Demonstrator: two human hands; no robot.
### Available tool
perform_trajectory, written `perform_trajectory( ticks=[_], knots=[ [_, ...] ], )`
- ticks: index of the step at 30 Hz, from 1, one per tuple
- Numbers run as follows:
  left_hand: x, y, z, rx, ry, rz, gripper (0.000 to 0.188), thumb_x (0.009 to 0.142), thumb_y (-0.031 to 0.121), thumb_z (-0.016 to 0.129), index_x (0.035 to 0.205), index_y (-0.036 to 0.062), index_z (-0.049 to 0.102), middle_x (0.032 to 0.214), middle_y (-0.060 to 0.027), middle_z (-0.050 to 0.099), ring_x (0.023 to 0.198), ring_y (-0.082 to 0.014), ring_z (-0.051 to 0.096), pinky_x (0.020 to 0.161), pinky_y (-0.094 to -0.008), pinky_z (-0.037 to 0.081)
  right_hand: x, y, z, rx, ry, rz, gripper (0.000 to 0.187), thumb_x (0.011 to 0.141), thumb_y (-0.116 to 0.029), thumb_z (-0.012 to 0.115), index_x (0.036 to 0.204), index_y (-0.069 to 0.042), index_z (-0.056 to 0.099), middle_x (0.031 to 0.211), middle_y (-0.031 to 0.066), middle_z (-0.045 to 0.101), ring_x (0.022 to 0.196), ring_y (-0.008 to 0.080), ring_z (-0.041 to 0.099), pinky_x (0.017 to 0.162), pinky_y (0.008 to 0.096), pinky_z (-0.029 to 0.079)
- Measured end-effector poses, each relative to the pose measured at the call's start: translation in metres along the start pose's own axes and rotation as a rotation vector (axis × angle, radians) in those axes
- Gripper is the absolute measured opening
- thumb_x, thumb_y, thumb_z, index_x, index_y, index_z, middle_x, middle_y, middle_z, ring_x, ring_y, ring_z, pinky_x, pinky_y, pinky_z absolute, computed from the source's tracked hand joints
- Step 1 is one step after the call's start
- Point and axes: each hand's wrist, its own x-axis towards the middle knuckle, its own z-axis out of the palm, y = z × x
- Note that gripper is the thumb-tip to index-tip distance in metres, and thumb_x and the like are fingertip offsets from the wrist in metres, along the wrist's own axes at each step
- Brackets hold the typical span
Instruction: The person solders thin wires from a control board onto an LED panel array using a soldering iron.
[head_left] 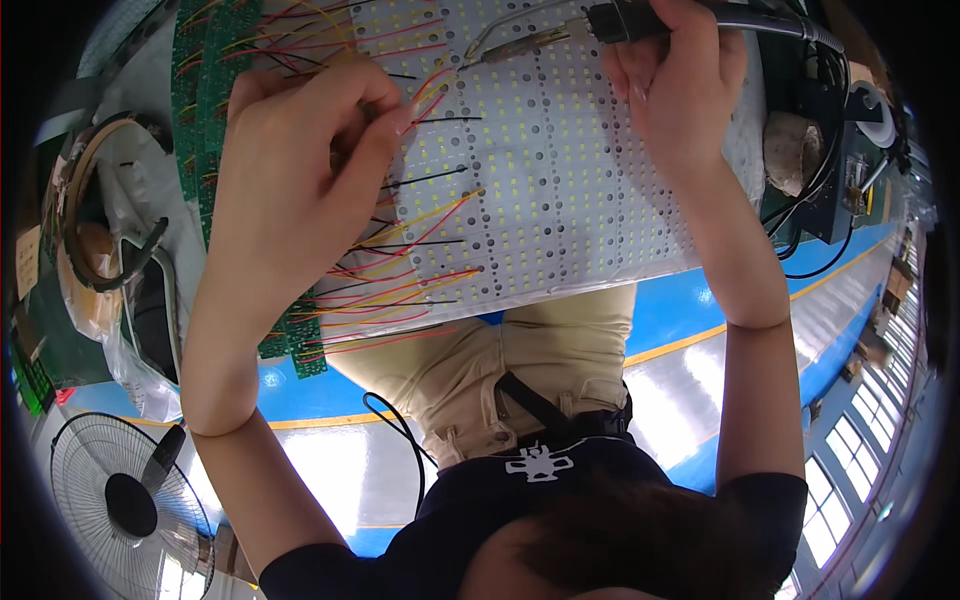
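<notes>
My right hand point(685, 100) grips a soldering iron point(612, 20) with a black handle. A thin bent metal tube runs alongside its shaft, and the tip points left at the board. My left hand point(295, 170) is closed, thumb and forefinger pinching red and yellow wires point(432, 88) whose ends reach close to the iron's tip. Beneath both hands lies a white LED board point(590, 225) with rows of small yellowish chips and round holes. More red, yellow and black wires point(410, 285) spread over its left part from green circuit boards point(305, 345), partly hidden by my left hand.
On the left lie a brown ring-shaped roll point(75, 215) and clear plastic wrapping point(140, 365). A fan point(130, 505) stands at lower left. To the right are a pale, rough cylinder point(793, 152), black cables point(825, 180) and a dark box with a spool point(878, 118).
</notes>
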Motion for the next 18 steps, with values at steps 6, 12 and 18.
perform_trajectory(
  ticks=[6, 12, 18],
  knots=[
    [0.000, 0.000, 0.001, -0.004, -0.019, -0.006, 0.010, 0.097, 0.013, 0.066, 0.090, 0.0066, 0.063, 0.059, -0.0013, 0.061, 0.053, -0.0152, 0.043, 0.087, -0.0306, 0.035, -0.002, -0.002, 0.005, -0.033, 0.066, 0.034, 0.023, 0.099, -0.014, 0.061, 0.082, -0.009, 0.046, 0.047, 0.0006, 0.041, 0.033, 0.0109, 0.033, 0.035, 0.0286, 0.031],
    [0.000, 0.000, 0.002, -0.028, -0.031, -0.025, 0.011, 0.097, 0.013, 0.067, 0.089, 0.0065, 0.063, 0.058, -0.0009, 0.059, 0.052, -0.0145, 0.042, 0.086, -0.0300, 0.035, -0.005, -0.009, 0.010, -0.013, 0.051, 0.075, 0.022, 0.098, -0.014, 0.062, 0.082, -0.008, 0.047, 0.048, 0.0000, 0.042, 0.034, 0.0104, 0.033, 0.036, 0.0280, 0.031],
    [0.001, 0.000, 0.001, -0.006, -0.029, -0.014, 0.011, 0.096, 0.014, 0.068, 0.088, 0.0068, 0.063, 0.056, 0.0001, 0.057, 0.052, -0.0132, 0.040, 0.086, -0.0297, 0.034, -0.006, -0.009, 0.011, -0.046, 0.023, 0.044, 0.023, 0.098, -0.014, 0.062, 0.082, -0.008, 0.047, 0.049, 0.0001, 0.043, 0.035, 0.0103, 0.033, 0.036, 0.0277, 0.031]
  ],
)
